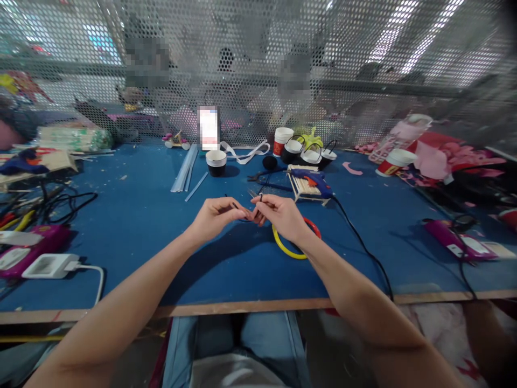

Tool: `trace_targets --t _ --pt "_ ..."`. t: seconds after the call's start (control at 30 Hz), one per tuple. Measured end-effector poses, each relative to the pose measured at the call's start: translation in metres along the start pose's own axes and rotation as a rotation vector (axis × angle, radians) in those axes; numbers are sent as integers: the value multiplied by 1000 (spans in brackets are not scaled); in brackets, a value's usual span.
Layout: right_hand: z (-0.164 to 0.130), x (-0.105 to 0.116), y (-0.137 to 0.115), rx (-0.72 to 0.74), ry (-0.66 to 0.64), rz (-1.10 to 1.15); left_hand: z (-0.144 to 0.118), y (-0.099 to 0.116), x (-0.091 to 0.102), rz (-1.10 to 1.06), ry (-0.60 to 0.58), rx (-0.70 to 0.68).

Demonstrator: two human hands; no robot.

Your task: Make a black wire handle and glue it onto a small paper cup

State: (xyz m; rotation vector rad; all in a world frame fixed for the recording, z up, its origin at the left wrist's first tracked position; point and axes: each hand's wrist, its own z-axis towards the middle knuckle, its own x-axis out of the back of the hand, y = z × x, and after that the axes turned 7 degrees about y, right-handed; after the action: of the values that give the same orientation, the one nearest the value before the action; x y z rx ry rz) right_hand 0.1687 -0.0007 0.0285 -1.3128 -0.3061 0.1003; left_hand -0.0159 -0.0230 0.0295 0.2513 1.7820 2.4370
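we note the left hand (214, 216) and right hand (278, 214) pinched together on a thin dark wire (235, 205) lying crosswise between them, above the yellow ring (283, 248).

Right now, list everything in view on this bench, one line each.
thin wire piece: 1, dark, pinched between both hands
rings: 2, yellow and red, under right wrist
glue gun: 1, blue, on wooden stick rack
paper cup: 1, black and white, centre back
glue sticks: several, clear, left of cup
charger: 1, white, near left edge
table: 1, blue top
left hand: 1, fingertips pinching wire
right hand: 1, fingertips pinching wire
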Motion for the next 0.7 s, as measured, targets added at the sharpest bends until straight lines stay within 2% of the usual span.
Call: trace_targets --t 0.07,0.17,0.3,0.5,0.7 --pt "0 1 1 -21 7 44 2 -3 0 -162 74 66" --pt "1 1 0 -67 9 232 5 -4 0 -380 203 163" --pt "-1 -3 -4 -92 -33 480 7 -3 -2 -496 275 282" --pt "-4 -5 -8 -125 8 616 3 -2 -5 -481 234 276" --pt "-6 -3 -14 -189 10 686 -2 4 -8 -761 70 271"
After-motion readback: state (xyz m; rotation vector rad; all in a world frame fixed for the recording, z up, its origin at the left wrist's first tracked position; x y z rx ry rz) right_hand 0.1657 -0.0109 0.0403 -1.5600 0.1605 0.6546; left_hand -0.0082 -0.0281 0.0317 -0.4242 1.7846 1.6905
